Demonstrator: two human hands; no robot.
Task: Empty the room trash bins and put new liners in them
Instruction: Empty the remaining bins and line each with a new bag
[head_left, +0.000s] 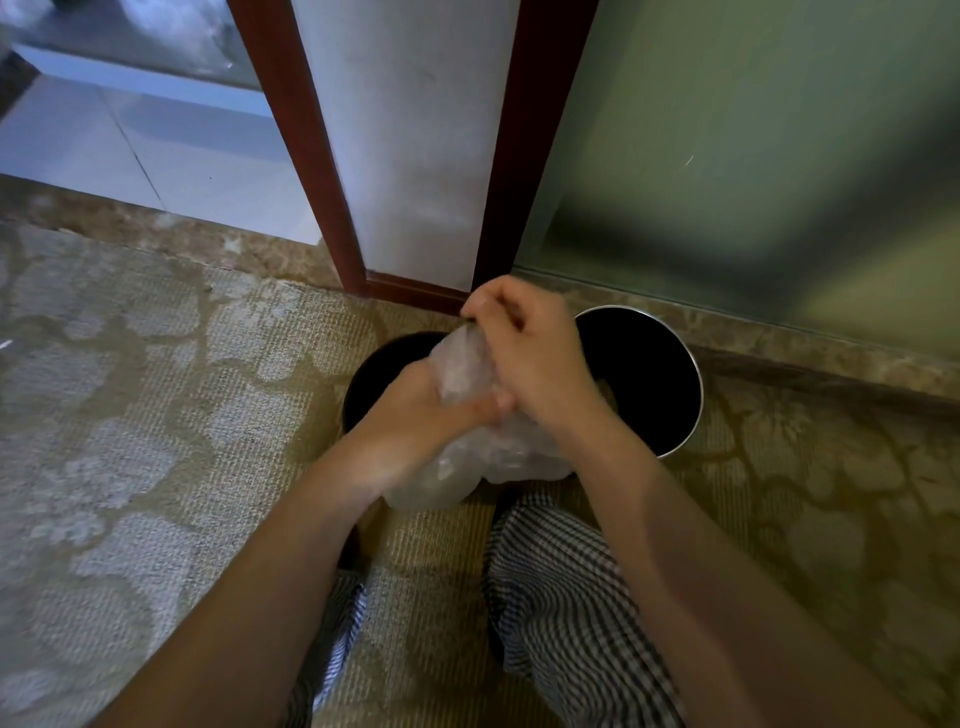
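Two round bins stand side by side on the carpet: a dark one (363, 379) on the left and one with a silver rim (691, 364) on the right, its inside black. Above them I hold a crumpled clear plastic liner (467, 457). My left hand (415, 410) grips the liner's middle from the left. My right hand (524, 348) pinches its upper end, with fingers curled over the plastic. The lower part of the liner bulges below both hands and hides the near rims of the bins.
A red-brown wooden door frame (311, 156) stands just behind the bins, with pale floor tiles (156, 145) beyond on the left. A frosted glass wall (753, 156) lies to the right. Patterned carpet (156, 415) spreads around. My legs in checked trousers (561, 597) are below.
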